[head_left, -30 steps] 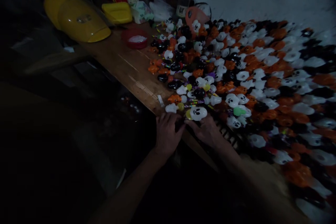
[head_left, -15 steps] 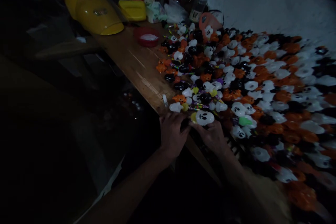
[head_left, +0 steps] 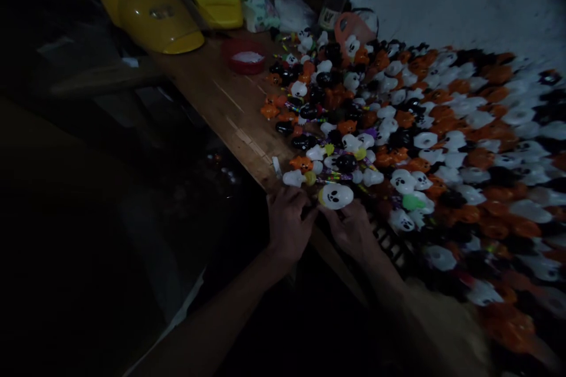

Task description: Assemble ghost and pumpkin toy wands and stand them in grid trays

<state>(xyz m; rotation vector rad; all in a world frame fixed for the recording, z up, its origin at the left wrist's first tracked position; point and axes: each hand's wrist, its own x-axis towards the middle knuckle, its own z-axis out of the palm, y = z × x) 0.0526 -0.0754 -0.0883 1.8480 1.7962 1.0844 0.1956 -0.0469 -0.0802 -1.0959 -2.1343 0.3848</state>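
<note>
A white skull-headed toy with a yellow part at its left end is gripped by my right hand, whose thumb and fingers close under and behind the head. Just left of it, my left hand is closed, fingertips pointing toward the toy. What sits inside those fingers is too dark to make out. Right beyond my hands, a white-headed toy with a yellow piece and an orange toy lie on the wooden table.
A large pile of white, orange and black toys covers the right side. Farther back are a red bowl with something white in it, a yellow curved shell, a yellow box and an orange basket. A dark slatted edge runs beside my right forearm.
My right hand and the skull-headed toy have shifted slightly left, toward my left hand, and the skull face has turned a little. The left hand stays nearly in place.
</note>
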